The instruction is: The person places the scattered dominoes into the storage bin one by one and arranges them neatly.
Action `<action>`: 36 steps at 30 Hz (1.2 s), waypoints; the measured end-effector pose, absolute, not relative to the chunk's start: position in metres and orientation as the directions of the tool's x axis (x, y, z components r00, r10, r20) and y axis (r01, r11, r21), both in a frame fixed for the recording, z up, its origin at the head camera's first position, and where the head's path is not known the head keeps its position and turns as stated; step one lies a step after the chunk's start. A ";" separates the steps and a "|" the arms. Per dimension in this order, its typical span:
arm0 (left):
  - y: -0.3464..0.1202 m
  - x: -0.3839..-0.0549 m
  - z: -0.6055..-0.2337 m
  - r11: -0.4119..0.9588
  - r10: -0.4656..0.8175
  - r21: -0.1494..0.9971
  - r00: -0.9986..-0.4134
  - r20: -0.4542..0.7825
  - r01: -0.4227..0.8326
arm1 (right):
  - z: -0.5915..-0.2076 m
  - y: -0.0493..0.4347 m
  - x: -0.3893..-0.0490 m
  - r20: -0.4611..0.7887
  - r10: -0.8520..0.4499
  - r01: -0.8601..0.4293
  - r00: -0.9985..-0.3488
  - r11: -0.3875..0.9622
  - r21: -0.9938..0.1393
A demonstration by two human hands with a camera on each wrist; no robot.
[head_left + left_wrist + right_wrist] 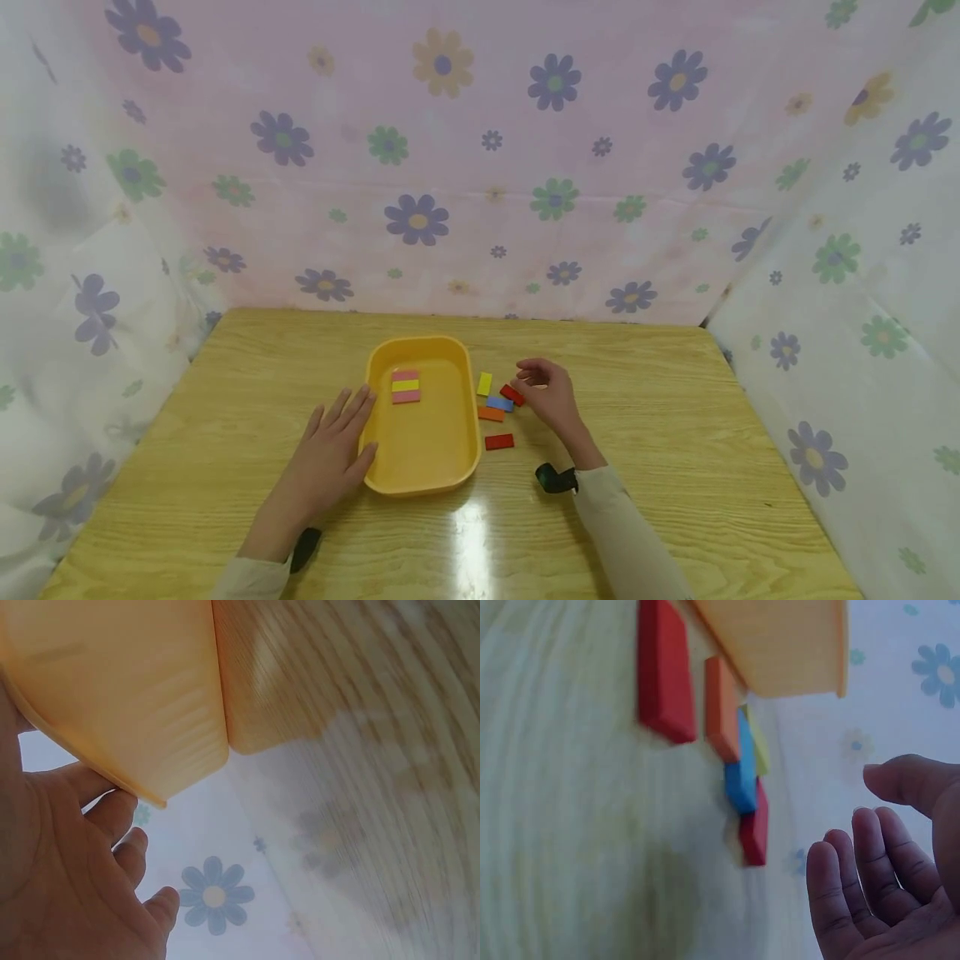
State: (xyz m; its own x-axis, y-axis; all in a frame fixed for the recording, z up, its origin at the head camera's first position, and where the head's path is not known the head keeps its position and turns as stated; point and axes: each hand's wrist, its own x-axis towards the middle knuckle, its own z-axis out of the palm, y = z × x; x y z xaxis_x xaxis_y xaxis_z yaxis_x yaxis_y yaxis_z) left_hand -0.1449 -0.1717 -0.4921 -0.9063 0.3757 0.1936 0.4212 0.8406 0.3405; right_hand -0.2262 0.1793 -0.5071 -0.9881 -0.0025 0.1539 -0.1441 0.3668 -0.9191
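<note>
While the left hand (326, 458) rests with relaxed fingers at the left rim of the yellow tray (423, 446), the head view shows the right hand (551, 400) just beside the upper red block (512, 394), which lies close to the blue block (500, 404), to the right of the tray. I would judge it best to pinch one block by its sides, without pushing its neighbours. From the left wrist, the fingers meet the tray's edge; a light, steady touch should be enough. From the right wrist, thumb and fingers are apart, holding nothing; probably they should come lower before closing.
</note>
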 end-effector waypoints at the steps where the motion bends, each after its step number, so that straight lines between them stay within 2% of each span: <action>1: -0.172 -0.145 -0.492 0.842 0.374 0.343 -0.908 0.186 0.417 | -0.510 0.182 -0.224 0.146 0.000 -0.136 -0.989 0.360 -0.923; 6: -0.173 -0.143 -0.493 0.845 0.370 0.353 -0.915 0.158 0.403 | -0.520 0.194 -0.218 0.083 -0.007 -0.080 -0.997 0.361 -0.929; 14: -0.174 -0.139 -0.492 0.839 0.376 0.344 -0.906 0.195 0.423 | -0.525 0.200 -0.214 -0.024 -0.039 0.005 -0.999 0.426 -0.905; 36: -0.173 -0.137 -0.490 0.834 0.374 0.364 -0.910 0.180 0.415 | -0.521 0.191 -0.227 -0.089 -0.101 0.004 -0.991 0.640 -0.769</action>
